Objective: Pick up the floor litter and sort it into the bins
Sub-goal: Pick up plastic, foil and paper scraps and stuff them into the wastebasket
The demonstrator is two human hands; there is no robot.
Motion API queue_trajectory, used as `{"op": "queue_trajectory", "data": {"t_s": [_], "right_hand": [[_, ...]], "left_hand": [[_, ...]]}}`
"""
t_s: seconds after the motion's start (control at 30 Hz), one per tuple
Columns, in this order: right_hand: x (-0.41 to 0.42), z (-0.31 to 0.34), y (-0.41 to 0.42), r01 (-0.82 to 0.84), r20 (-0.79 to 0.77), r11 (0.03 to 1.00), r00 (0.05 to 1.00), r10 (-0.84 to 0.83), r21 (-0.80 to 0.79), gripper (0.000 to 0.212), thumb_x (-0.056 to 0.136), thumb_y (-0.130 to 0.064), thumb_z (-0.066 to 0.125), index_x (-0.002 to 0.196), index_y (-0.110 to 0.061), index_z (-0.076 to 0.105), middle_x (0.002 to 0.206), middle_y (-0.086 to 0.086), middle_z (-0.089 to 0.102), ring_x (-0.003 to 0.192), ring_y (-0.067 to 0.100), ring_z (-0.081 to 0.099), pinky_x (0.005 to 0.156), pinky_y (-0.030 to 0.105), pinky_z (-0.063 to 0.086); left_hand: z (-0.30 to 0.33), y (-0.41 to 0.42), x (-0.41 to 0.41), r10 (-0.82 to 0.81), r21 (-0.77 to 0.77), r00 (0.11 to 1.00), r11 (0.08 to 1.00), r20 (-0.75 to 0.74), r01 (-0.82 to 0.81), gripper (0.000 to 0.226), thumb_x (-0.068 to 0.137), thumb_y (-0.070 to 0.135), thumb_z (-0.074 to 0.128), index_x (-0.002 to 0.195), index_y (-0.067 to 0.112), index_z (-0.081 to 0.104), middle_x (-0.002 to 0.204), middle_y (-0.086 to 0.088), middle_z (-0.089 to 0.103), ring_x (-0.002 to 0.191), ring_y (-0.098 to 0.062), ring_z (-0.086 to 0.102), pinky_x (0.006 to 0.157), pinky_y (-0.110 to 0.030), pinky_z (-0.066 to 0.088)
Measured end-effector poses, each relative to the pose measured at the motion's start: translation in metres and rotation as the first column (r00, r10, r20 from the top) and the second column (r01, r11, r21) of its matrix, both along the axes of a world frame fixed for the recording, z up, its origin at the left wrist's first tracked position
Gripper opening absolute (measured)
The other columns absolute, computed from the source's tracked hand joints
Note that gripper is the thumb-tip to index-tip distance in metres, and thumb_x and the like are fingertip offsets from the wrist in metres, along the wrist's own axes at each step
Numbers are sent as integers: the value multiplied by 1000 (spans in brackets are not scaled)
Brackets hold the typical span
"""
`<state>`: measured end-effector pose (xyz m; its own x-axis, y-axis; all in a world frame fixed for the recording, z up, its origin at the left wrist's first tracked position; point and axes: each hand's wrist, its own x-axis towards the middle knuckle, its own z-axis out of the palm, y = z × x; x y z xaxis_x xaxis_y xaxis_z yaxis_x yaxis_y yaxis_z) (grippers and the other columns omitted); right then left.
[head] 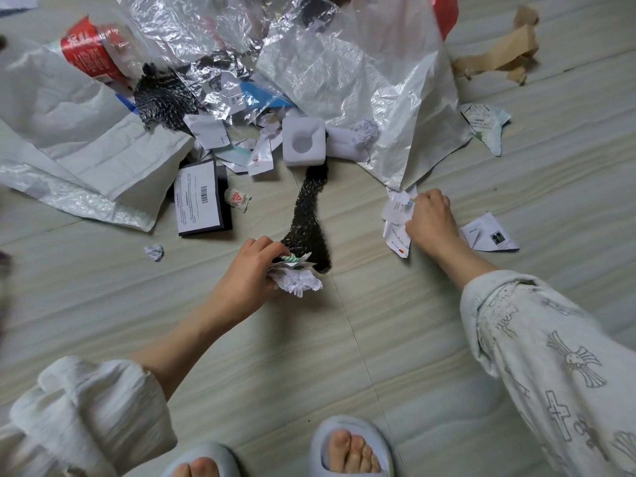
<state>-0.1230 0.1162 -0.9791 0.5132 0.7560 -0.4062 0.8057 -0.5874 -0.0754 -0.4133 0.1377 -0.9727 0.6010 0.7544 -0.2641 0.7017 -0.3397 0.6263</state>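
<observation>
My left hand [249, 270] grips a bunch of crumpled white paper scraps [297, 278] low over the floor, right beside the lower end of a black mesh strip [308, 222]. My right hand [430, 222] pinches torn white paper slips [397, 210] lying on the floor at the edge of a large clear plastic bag [378, 74]. More slips [399, 241] lie under that hand. A folded printed paper [488, 234] lies just right of my right wrist. No bin shows in view.
A litter heap fills the far floor: silver foil [192, 32], a red-labelled wrapper [87, 53], a white mailer [86, 146], a black box with a barcode label [201, 197], a white foam block [303, 141], brown paper [499, 56], a paper ball [154, 252]. My slippered feet [349, 452] are below.
</observation>
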Motion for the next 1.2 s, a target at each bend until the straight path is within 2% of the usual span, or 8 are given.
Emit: {"op": "queue_trajectory", "data": {"t_s": [0.17, 0.33, 0.43, 0.63, 0.77, 0.83, 1.07, 1.2], "right_hand": [[-8, -7, -10, 77, -73, 997, 994, -75, 16, 38, 86, 0, 52, 123, 4, 43, 132, 21, 38, 123, 36, 38, 99, 35, 34], [-7, -4, -5, 259, -254, 965, 936, -243, 30, 62, 76, -7, 69, 127, 0, 35, 132, 20, 32, 119, 36, 43, 100, 35, 39], [-12, -1, 3, 314, -251, 949, 916, -313, -37, 67, 75, -11, 73, 128, 1, 34, 135, 18, 34, 122, 33, 44, 97, 33, 40], [-22, -2, -2, 161, -124, 987, 980, -157, 27, 34, 85, -5, 55, 119, 1, 56, 124, 19, 55, 116, 35, 52, 89, 35, 44], [-28, 5, -5, 105, -114, 994, 988, -101, 32, 12, 87, -3, 50, 91, -6, 61, 116, 21, 58, 110, 36, 53, 84, 35, 43], [-32, 8, -9, 98, -140, 995, 986, -92, 31, 22, 86, -4, 49, 69, -16, 48, 112, 21, 60, 107, 36, 54, 81, 35, 42], [-76, 29, -28, 163, -360, 982, 925, -118, 97, 29, 85, -4, 51, 60, -13, 40, 87, 19, 60, 85, 29, 52, 67, 30, 36], [-109, 73, -31, 209, -482, 963, 870, -104, 169, 37, 84, -6, 53, 55, -21, 35, 65, 0, 45, 78, 22, 43, 50, 23, 31]], "left_hand": [[-7, -7, -7, -9, 9, 1000, 1000, -12, 9, 30, 69, -3, 68, 99, 3, 65, 96, -15, 59, 84, -34, 49, 69, -33, 36], [1, -1, -5, -16, 16, 1000, 1000, 17, 15, 32, 70, -3, 68, 101, 2, 65, 97, -17, 59, 86, -36, 50, 71, -37, 40], [3, -1, -7, 1, 26, 1000, 1000, 8, -1, 33, 71, -4, 70, 102, 2, 65, 99, -16, 59, 89, -35, 51, 73, -40, 42], [1, -2, -6, 22, 27, 1000, 999, -6, -22, 33, 74, -3, 68, 106, 3, 64, 102, -16, 58, 94, -34, 49, 74, -32, 35], [7, -5, -5, 37, 5, 999, 999, 13, -37, 32, 74, -3, 68, 105, 3, 65, 101, -18, 58, 93, -36, 50, 73, -33, 36], [9, -4, -7, 42, -1, 999, 999, 17, -42, 32, 74, -6, 66, 105, 3, 65, 101, -18, 58, 93, -37, 50, 74, -36, 39], [27, -24, -16, 187, -15, 982, 982, 15, -187, 42, 74, -13, 54, 109, 8, 64, 102, -16, 59, 95, -32, 51, 71, -23, 28], [65, -38, -26, 220, 8, 974, 975, 60, -221, 41, 70, -14, 56, 105, 5, 65, 99, -17, 61, 93, -32, 54, 68, -25, 31]]}}
